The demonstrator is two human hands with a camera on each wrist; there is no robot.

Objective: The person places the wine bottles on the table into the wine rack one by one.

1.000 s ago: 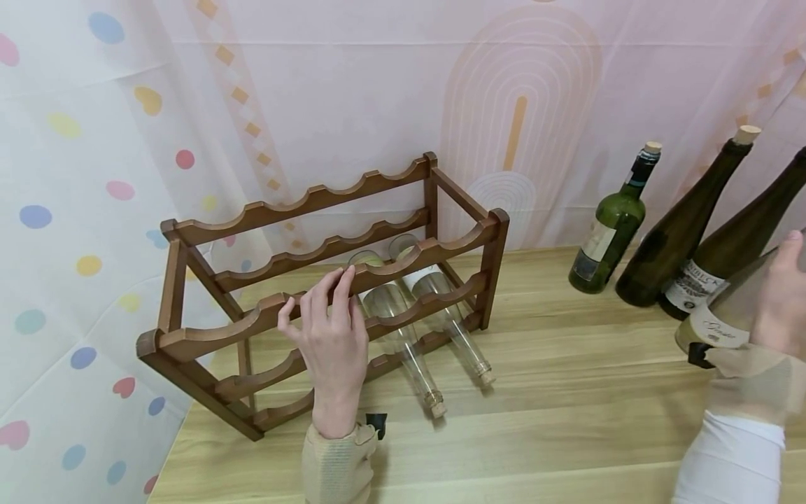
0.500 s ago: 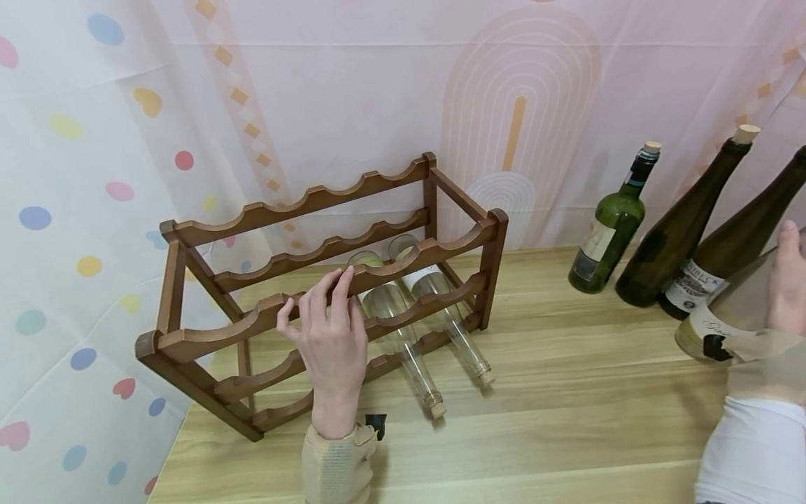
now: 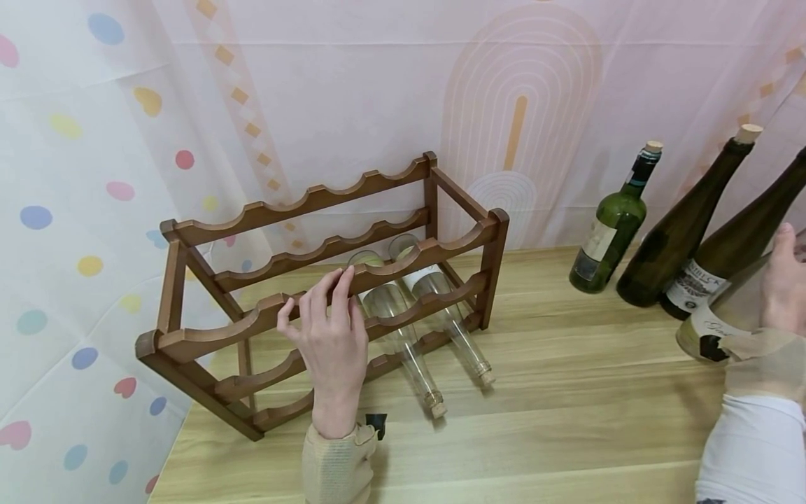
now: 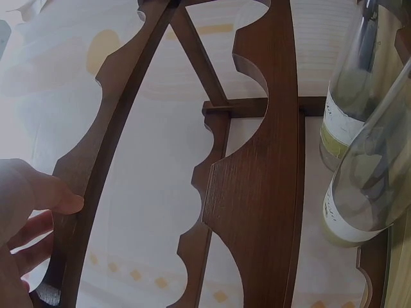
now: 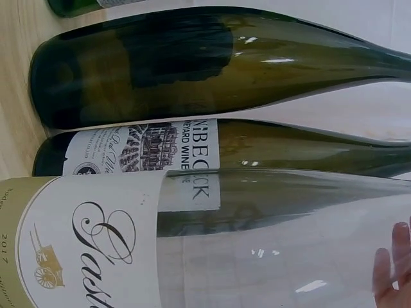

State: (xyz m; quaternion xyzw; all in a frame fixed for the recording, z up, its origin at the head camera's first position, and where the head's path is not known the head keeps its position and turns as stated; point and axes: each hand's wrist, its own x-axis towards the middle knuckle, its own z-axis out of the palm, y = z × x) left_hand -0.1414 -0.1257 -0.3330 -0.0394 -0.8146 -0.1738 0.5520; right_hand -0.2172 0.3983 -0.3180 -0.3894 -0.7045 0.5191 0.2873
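My left hand grips the upper front rail of a brown wooden wine rack. In the left wrist view the thumb lies on that rail and the fingers curl round its scalloped edge. Near the right edge, my right hand is at a clear glass bottle with a white label, which stands on the table. Through its glass, fingers show in the right wrist view, wrapped round the upper part. The top of this bottle is out of view.
Two corked clear bottles lie in the rack's lower tier, necks toward me. Beside the clear bottle stand a labelled dark bottle, a dark bottle and a shorter green bottle. A patterned curtain hangs behind the wooden table.
My right hand and forearm have shifted slightly right and settled at the clear bottle. The left hand, the rack and the bottles stay where they were.
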